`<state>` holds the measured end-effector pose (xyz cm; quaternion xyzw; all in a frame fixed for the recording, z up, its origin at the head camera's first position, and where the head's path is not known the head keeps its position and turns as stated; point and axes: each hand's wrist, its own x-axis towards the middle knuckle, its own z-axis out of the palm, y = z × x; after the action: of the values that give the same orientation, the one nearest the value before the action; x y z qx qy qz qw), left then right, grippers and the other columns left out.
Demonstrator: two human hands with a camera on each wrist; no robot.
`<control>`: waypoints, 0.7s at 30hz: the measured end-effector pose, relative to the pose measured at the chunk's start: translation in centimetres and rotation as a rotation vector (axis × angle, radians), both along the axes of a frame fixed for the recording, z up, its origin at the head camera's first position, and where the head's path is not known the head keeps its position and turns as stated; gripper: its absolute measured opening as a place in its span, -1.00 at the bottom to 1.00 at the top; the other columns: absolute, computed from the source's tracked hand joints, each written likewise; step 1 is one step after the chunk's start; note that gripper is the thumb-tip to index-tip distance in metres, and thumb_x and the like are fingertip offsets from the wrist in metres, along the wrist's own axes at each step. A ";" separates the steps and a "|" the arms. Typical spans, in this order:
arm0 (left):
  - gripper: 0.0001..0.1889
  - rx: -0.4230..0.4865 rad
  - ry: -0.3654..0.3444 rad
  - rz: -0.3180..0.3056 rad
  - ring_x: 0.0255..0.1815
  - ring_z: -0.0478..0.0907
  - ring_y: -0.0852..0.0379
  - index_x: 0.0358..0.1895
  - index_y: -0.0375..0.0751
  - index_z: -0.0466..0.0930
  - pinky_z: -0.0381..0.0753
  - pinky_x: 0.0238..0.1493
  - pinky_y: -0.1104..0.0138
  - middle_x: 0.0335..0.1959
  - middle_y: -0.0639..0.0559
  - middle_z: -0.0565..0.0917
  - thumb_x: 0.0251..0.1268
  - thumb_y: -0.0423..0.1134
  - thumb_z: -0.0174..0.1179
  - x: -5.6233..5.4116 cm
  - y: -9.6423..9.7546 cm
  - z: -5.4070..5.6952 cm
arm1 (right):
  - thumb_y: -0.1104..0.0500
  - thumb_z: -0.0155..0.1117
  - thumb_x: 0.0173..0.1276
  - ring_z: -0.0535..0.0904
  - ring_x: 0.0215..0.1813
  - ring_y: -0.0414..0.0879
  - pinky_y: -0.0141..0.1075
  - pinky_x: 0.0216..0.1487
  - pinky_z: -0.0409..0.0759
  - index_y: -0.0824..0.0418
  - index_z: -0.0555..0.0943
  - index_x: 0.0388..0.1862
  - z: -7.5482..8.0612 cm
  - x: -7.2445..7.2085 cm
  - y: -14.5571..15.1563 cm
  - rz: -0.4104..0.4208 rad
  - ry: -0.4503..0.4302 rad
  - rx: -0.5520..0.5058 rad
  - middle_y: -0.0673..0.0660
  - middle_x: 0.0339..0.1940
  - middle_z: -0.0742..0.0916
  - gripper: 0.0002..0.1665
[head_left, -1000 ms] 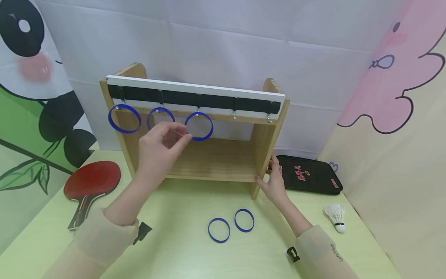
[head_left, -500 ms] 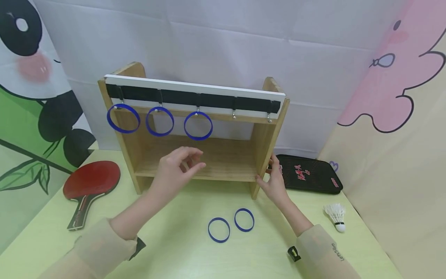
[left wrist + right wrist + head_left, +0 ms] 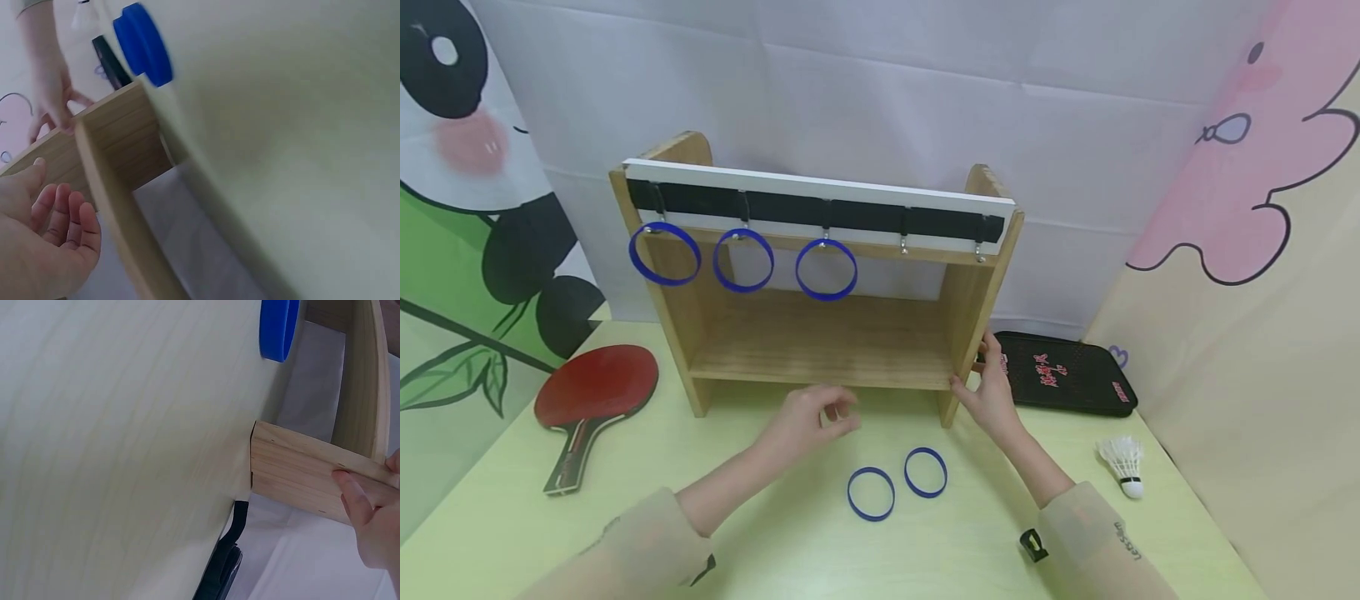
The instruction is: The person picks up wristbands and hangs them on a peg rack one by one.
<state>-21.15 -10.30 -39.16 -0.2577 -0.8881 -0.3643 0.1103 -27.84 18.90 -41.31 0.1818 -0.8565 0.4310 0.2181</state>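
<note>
A small wooden shelf [image 3: 820, 354] stands on the table, with a row of metal hooks along its front bar. Three blue rings [image 3: 826, 297] hang from the left hooks; the hooks [image 3: 904, 248] on the right bear none. Two more blue rings [image 3: 871, 519] lie on the table before the shelf. My left hand [image 3: 808, 421], fingers loosely bent and holding nothing, is just above the table, behind and left of those rings. At the shelf's right side panel [image 3: 300, 465] my right hand [image 3: 991, 398] grips the edge, thumb in front and fingers on the outer face.
A red table tennis bat [image 3: 597, 387] lies at the left. Right of the shelf is a black case [image 3: 1067, 375], with a white shuttlecock [image 3: 1123, 467] nearer me. A small black clip-like object [image 3: 1033, 545] sits by the right sleeve. A cloth backdrop [image 3: 865, 100] rises behind.
My left hand has come away from the third hanging ring, moving down and toward the rings on the table. The right hand has stayed on the shelf.
</note>
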 end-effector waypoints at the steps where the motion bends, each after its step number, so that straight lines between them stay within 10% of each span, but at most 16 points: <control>1: -0.78 -0.016 -0.024 -0.005 -0.36 0.48 0.27 -0.17 -0.07 0.64 0.52 -0.38 0.46 -0.39 0.22 0.60 0.10 -0.17 0.36 0.0 0.1 -0.4 | 0.40 0.31 0.15 0.57 0.00 0.26 0.21 0.06 0.46 0.03 -0.14 0.47 0.0 0.0 0.0 0.001 -0.001 0.000 0.38 0.20 0.40 0.10; 8: -0.80 -0.112 -0.138 -0.058 -0.36 0.49 0.24 -0.22 -0.14 0.64 0.51 -0.36 0.43 -0.46 0.23 0.58 0.08 -0.22 0.37 -0.3 0.5 -2.8 | 0.39 0.32 0.15 0.57 0.02 0.25 0.19 0.03 0.49 0.03 -0.14 0.48 0.1 0.0 0.0 0.002 -0.002 0.003 0.37 0.22 0.41 0.10; 21: -0.87 -0.268 -0.142 -0.265 -0.38 0.44 0.33 -0.35 -0.03 0.65 0.48 -0.23 0.39 -0.50 0.32 0.56 0.06 -0.14 0.39 -1.5 0.8 -5.6 | 0.40 0.29 0.16 0.54 0.04 0.27 0.20 0.01 0.51 0.01 -0.16 0.49 0.0 0.0 0.0 0.018 -0.015 -0.010 0.38 0.24 0.37 0.11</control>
<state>-22.70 -9.46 -44.72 -0.3586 -0.8925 -0.2713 -0.0369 -27.80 18.91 -41.31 0.1850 -0.8544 0.4385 0.2088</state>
